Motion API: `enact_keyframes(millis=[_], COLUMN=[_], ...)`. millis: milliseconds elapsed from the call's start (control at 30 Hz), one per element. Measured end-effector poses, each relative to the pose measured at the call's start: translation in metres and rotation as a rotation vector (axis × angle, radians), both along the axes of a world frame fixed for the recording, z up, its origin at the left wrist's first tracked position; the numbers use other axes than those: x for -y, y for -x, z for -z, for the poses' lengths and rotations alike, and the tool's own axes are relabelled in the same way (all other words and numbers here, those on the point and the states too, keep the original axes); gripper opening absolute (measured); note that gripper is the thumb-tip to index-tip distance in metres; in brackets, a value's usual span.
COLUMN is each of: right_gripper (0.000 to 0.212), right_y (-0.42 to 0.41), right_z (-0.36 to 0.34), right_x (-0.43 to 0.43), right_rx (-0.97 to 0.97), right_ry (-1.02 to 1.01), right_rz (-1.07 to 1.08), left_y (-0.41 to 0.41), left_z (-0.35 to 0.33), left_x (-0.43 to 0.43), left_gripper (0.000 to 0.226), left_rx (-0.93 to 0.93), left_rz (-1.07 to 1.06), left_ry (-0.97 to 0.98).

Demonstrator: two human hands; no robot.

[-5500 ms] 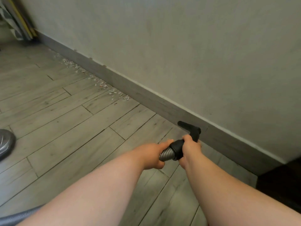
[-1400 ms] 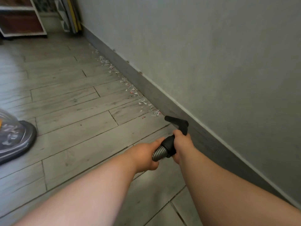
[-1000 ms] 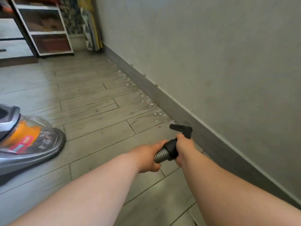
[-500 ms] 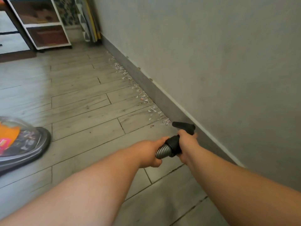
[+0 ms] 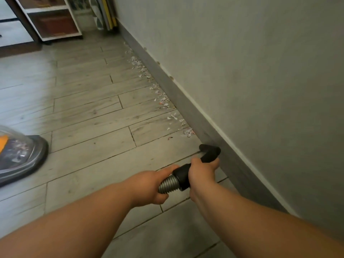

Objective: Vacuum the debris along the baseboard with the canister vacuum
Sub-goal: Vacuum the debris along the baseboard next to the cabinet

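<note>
Two hands hold the hose end: the left hand's (image 5: 149, 185) fingers curl round the ribbed grey hose (image 5: 167, 184), the right hand's (image 5: 202, 172) wrap the black cuff (image 5: 183, 175) just ahead. The black nozzle (image 5: 209, 151) sits low beside the baseboard (image 5: 186, 105), just short of the paper debris (image 5: 163, 101) strewn along it; the canister vacuum (image 5: 18, 155) stands well apart, at left.

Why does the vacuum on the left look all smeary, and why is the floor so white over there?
Head view: the canister vacuum at the left edge is smeared by motion blur. Head view: pale light washes out the floor at the far left. Head view: the debris along the baseboard looks fairly sharp, while the nozzle is a little soft at its edge.
</note>
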State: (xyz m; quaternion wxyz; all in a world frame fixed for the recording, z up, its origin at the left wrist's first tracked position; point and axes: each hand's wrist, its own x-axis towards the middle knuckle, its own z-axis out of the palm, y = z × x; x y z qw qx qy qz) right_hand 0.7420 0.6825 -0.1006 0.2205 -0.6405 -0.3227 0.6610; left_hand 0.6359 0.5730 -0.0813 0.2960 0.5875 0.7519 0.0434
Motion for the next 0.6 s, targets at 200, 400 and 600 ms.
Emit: enact_keyframes(millis=[200, 400, 600], right_gripper=[0.078, 0.077, 0.076], right_y=[0.006, 0.007, 0.002], right_z=[-0.007, -0.015, -0.014], right_x=[-0.003, -0.003, -0.012], right_rx=[-0.035, -0.04, 0.014], right_ry=[-0.009, -0.01, -0.009], right_rz=[0.036, 0.015, -0.038], left_y=[0.008, 0.008, 0.001], left_z=[-0.003, -0.009, 0.001], left_x=[-0.006, -0.007, -0.016], left_gripper=[0.081, 0.081, 0.081], left_rx=[-0.009, -0.011, 0.035], left_rz=[-0.011, 0.0, -0.018], left_ry=[0.003, -0.001, 0.058])
